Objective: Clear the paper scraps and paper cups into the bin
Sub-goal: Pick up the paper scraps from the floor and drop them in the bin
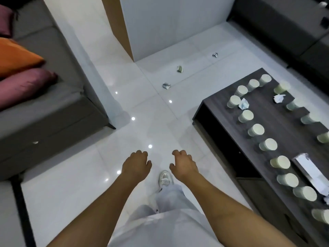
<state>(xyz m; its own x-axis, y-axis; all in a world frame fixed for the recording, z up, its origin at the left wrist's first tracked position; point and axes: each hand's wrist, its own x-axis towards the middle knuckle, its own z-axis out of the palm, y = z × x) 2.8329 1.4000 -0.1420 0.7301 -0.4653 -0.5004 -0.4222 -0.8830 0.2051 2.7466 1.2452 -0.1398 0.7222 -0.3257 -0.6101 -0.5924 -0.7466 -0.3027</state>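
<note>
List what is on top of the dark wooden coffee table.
On the coffee table: many upside-down paper cups in rows, two crumpled paper scraps, and a tissue box. Its right part is out of frame.

Cool, dim overhead light is glinting as small bright spots on the glossy floor (142, 122) at frame centre. Wide-angle distortion is bending the edges, and motion blur is softening the sofa (44, 104) at left.
</note>
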